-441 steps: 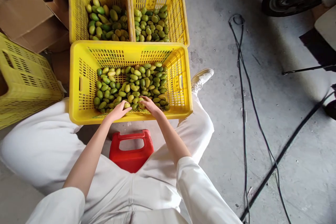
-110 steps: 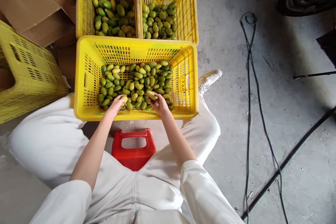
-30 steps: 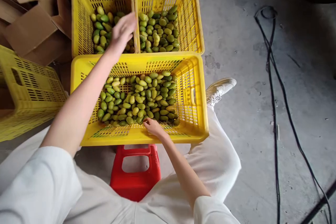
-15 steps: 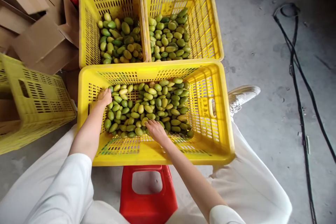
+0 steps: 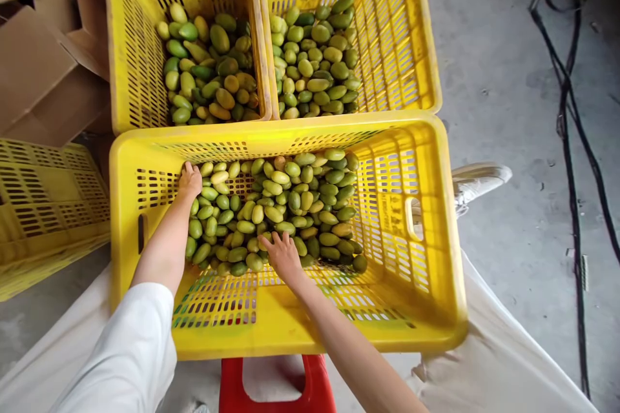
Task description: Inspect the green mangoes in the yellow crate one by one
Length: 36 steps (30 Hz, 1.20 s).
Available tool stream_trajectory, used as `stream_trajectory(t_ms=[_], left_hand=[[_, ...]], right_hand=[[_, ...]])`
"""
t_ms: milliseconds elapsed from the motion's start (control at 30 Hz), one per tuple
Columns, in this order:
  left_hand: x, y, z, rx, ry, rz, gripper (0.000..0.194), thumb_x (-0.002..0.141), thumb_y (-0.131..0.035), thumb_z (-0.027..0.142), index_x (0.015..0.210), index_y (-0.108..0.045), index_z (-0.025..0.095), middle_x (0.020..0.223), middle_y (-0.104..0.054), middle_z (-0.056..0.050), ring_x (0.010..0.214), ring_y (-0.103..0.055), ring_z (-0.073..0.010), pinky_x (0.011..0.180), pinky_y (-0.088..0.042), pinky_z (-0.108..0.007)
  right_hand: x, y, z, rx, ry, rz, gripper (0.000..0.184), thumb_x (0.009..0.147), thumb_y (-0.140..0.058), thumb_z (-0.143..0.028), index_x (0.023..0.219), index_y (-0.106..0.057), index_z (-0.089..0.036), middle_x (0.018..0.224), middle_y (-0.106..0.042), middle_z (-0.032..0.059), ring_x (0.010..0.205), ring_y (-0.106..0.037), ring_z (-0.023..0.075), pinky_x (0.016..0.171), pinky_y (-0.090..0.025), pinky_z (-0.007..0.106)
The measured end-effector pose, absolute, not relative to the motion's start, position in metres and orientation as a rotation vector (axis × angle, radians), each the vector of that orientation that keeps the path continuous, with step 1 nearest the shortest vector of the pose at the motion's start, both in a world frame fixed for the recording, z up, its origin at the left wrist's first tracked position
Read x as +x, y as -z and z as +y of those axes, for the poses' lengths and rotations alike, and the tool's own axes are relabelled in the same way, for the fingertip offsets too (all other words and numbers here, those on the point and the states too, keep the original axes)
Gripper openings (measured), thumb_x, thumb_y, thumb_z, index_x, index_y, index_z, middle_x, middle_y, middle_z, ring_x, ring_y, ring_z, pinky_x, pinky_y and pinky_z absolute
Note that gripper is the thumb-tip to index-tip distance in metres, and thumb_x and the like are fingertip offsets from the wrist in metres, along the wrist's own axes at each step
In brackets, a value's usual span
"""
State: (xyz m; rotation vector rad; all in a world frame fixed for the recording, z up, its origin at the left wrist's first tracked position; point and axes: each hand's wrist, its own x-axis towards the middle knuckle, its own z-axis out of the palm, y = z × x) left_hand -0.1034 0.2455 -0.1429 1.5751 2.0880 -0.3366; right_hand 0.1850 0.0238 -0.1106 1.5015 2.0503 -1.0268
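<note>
A yellow plastic crate (image 5: 285, 335) lies before me with many small oval fruits (image 5: 245, 227), green to yellowish, across its bottom. My left hand (image 5: 190, 181) is at the far left edge of the fruits, close to the crate's back wall. Its fingers look curled, and whatever they may hold is hidden. Over the near middle of the pile, my right hand (image 5: 283, 254) has its fingers spread, with the tips touching fruits.
Two more yellow crates (image 5: 271, 77) with similar fruits adjoin the far side. Another crate (image 5: 48, 193) and cardboard boxes (image 5: 43, 77) are at left. A red stool (image 5: 276, 406) is below the near crate. Black cable (image 5: 571, 142) lies on the floor at right.
The view has moved nearer, so the crates look larger. My right hand's fingers are now more spread over the fruits. My left hand stays at the left end of the pile.
</note>
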Motion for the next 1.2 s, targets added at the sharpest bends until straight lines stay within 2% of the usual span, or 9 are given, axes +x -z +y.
stream_trajectory(t_ms=[167,300,467,633,767,867,967,1100,1200], left_hand=[[-0.097,0.136,0.24,1.448,0.403,2.171,0.053,0.112,-0.036,0.011,0.156,-0.066,0.002,0.161,-0.068,-0.041,0.156,-0.069,-0.0508,0.128,-0.056,-0.065],[-0.096,0.124,0.23,1.378,0.335,2.223,0.043,0.11,-0.059,0.021,0.149,-0.07,0.008,0.16,-0.07,-0.038,0.147,-0.075,-0.0528,0.122,-0.06,-0.066],[-0.084,0.102,0.194,1.276,0.134,2.202,0.036,0.087,-0.086,0.021,0.122,-0.078,0.015,0.163,-0.064,-0.035,0.145,-0.073,-0.061,0.123,-0.058,-0.073],[-0.055,0.074,0.135,1.15,-0.212,1.993,0.027,0.085,-0.088,0.024,0.109,-0.074,0.023,0.137,-0.079,-0.02,0.144,-0.076,-0.0445,0.13,-0.059,-0.061],[-0.034,0.047,0.083,1.004,-0.445,1.76,0.028,0.095,-0.082,0.04,0.117,-0.07,0.026,0.118,-0.084,-0.012,0.111,-0.087,-0.0314,0.107,-0.071,-0.049],[-0.03,0.029,0.048,0.905,-0.584,1.658,0.052,0.089,-0.088,0.067,0.116,-0.065,0.03,0.106,-0.083,-0.01,0.094,-0.086,-0.0302,0.087,-0.071,-0.045],[-0.029,0.018,0.021,0.721,-0.782,1.64,0.079,0.071,-0.094,0.09,0.106,-0.055,0.031,0.096,-0.08,-0.008,0.088,-0.081,-0.0283,0.075,-0.064,-0.04],[-0.016,0.009,-0.005,0.663,-0.839,1.629,0.079,0.084,-0.069,0.107,0.1,-0.052,0.032,0.083,-0.072,-0.004,0.089,-0.081,-0.0304,0.074,-0.066,-0.043],[0.005,0.003,-0.018,0.593,-0.884,1.529,0.077,0.088,-0.068,0.106,0.098,-0.055,0.031,0.083,-0.073,-0.005,0.095,-0.084,-0.0321,0.074,-0.067,-0.043]], right_hand=[[0.181,0.116,0.031,1.566,1.029,2.032,0.055,0.117,-0.055,-0.014,0.165,-0.073,-0.034,0.151,-0.077,0.0197,0.139,-0.062,0.0384,0.11,-0.055,0.046],[0.186,0.117,0.039,1.684,1.221,1.961,0.045,0.109,-0.073,-0.015,0.153,-0.078,-0.025,0.152,-0.076,0.0211,0.147,-0.059,0.0413,0.121,-0.05,0.051],[0.196,0.124,0.05,1.833,1.41,1.886,0.042,0.096,-0.092,-0.019,0.138,-0.084,-0.019,0.149,-0.078,0.0197,0.149,-0.056,0.0431,0.127,-0.049,0.055],[0.206,0.125,0.061,2.072,1.732,1.728,0.039,0.091,-0.094,-0.031,0.128,-0.085,-0.02,0.137,-0.079,0.0148,0.141,-0.064,0.0391,0.125,-0.056,0.053],[0.216,0.108,0.067,2.196,2.153,1.516,0.03,0.097,-0.082,-0.038,0.121,-0.074,-0.022,0.114,-0.079,0.0068,0.115,-0.076,0.0273,0.11,-0.066,0.043],[0.223,0.088,0.064,2.198,2.482,1.34,0.029,0.099,-0.078,-0.048,0.11,-0.063,-0.026,0.1,-0.076,0.0025,0.091,-0.078,0.0218,0.091,-0.068,0.036],[0.229,0.069,0.055,2.215,2.694,1.21,0.049,0.084,-0.092,-0.058,0.104,-0.059,-0.027,0.09,-0.072,-0.0012,0.076,-0.07,0.0177,0.072,-0.06,0.029],[0.236,0.049,0.034,2.292,2.832,1.102,0.068,0.071,-0.1,-0.07,0.107,-0.062,-0.027,0.081,-0.065,-0.0056,0.067,-0.053,0.0126,0.058,-0.039,0.023],[0.239,0.037,0.016,2.309,2.92,1.02,0.072,0.073,-0.091,-0.085,0.105,-0.063,-0.027,0.08,-0.067,-0.0036,0.066,-0.053,0.0145,0.056,-0.039,0.025]])
